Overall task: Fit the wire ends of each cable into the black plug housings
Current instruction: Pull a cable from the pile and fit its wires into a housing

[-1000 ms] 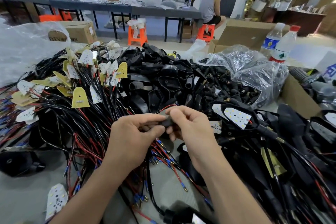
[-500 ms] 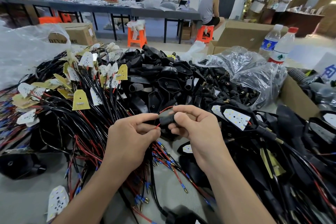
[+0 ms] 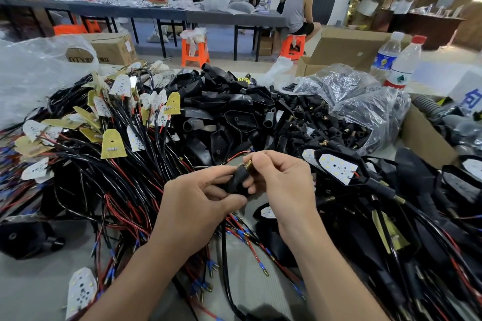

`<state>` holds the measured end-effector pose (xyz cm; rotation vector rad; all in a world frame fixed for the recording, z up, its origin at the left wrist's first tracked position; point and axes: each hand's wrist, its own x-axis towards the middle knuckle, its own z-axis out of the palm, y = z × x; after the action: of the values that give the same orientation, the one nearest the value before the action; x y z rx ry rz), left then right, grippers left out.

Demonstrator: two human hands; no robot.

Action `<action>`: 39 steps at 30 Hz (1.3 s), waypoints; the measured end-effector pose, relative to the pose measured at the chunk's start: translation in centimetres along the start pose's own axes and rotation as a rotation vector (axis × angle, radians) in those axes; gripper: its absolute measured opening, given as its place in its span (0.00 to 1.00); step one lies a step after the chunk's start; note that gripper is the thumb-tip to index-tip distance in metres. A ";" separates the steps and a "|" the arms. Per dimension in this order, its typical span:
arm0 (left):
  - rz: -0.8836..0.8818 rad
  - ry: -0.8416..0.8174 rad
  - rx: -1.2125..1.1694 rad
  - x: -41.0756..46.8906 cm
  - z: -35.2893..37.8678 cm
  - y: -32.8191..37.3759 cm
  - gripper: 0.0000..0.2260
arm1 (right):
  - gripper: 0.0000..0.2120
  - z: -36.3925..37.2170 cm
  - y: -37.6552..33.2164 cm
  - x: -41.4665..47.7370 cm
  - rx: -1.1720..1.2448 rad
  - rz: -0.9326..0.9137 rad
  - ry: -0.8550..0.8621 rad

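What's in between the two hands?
A black plug housing with a brass threaded tip, pinched by the left hand and right hand, in the head view.

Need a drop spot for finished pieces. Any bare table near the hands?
Left hand and right hand grip a plug housing. Best: bare table at lower left, bordered by a loose black housing, an LED board and the left forearm. Between the forearms only thin gaps among wire ends. Crowded: cable pile left, housings heap ahead, assembled units right.
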<state>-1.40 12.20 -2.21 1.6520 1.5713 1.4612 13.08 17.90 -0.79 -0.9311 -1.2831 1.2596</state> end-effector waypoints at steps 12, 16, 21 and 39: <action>-0.140 0.012 -0.311 0.7 0.8 -0.6 0.17 | 0.24 1.4 1.6 0.2 -0.122 0.017 0.204; -0.265 0.057 -0.555 0.9 0.7 -0.5 0.13 | 0.29 0.9 1.4 0.0 -0.337 0.041 0.298; -0.366 -0.003 -0.838 1.2 0.3 -0.4 0.08 | 0.16 1.2 1.3 -0.5 -0.201 0.227 0.048; -0.446 -0.003 -0.779 1.3 0.5 -1.1 0.08 | 0.05 0.2 -0.6 -0.6 0.019 0.092 0.007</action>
<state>-1.65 13.80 -2.82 0.7971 1.0502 1.5279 13.06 17.23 -0.26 -0.9893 -1.2327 1.3368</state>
